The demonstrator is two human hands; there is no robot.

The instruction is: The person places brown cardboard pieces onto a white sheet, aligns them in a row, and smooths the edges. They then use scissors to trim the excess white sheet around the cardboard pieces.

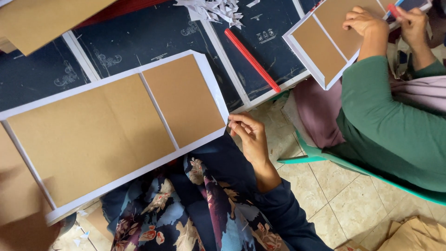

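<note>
Pinching the white-bordered board (116, 135) corner, the right hand (251, 137) works over dark printed sheets (153, 37) and tiled floor (344, 204).

Your book cover (116, 135) pairs brown boards with a white border; your skirt (195, 209) is navy floral. The ruler (252, 60) is red, the neighbour's sleeve (385, 116) green, the blurred chair (325, 155) perhaps teal.
</note>
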